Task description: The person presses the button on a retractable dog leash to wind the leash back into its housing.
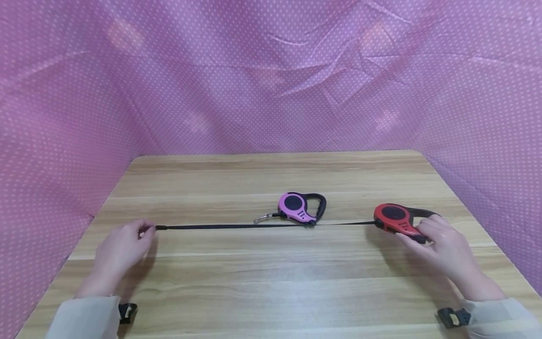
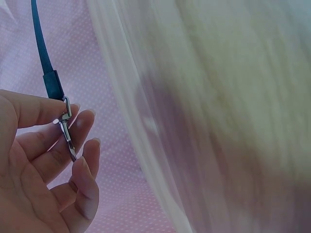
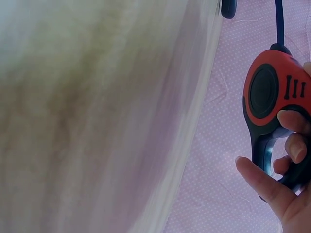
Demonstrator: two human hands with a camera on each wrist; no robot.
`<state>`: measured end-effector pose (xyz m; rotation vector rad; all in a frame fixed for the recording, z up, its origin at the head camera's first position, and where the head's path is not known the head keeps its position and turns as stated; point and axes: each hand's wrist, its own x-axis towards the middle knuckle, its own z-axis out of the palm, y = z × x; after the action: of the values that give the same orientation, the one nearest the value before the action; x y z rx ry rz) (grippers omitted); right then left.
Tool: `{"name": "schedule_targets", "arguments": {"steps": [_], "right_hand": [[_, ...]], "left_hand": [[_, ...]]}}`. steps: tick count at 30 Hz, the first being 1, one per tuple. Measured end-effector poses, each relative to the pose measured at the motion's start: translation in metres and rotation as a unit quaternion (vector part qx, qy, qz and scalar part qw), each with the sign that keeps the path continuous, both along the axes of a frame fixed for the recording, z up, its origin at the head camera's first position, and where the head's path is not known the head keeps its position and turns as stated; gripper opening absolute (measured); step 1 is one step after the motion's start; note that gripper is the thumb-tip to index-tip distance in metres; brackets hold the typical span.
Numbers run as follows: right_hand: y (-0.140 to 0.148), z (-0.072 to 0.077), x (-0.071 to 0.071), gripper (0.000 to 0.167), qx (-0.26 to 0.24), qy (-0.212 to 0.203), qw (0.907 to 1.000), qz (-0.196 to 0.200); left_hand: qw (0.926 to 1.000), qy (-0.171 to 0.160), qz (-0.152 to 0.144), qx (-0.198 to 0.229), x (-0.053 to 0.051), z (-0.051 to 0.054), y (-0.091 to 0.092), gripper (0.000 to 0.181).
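Observation:
A red and black retractable leash is held by its handle in my right hand, above the right side of the table. Its black strap runs nearly straight across to my left hand. In the left wrist view the fingers of my left hand pinch the metal clip below the strap's black end. In the right wrist view, fingers of my right hand pass through the handle loop of the red leash casing.
A pink and black retractable leash lies mid-table, its metal clip pointing left; the black strap passes along its near edge. The wooden table is enclosed at the back and sides by pink dotted cloth.

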<state>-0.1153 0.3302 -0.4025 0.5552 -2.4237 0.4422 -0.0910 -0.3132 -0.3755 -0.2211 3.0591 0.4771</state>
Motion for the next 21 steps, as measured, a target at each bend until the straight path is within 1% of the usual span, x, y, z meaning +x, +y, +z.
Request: {"name": "schedule_targets", "arguments": {"steps": [4,10,21], "right_hand": [[-0.002,0.001,-0.001,0.038,0.003,-0.002,1.0000,0.002],[-0.004,0.002,-0.003,0.038,0.006,0.003,0.9999,0.008],[-0.004,0.000,-0.004,0.040,0.006,0.014,0.9995,0.026]], "left_hand": [[1.0000,-0.003,-0.003,0.000,-0.002,-0.001,0.002,0.048],[0.9998,-0.019,0.004,0.008,-0.002,0.000,0.007,0.051],[0.9999,-0.012,0.002,0.008,0.002,0.000,0.012,0.048]]}}
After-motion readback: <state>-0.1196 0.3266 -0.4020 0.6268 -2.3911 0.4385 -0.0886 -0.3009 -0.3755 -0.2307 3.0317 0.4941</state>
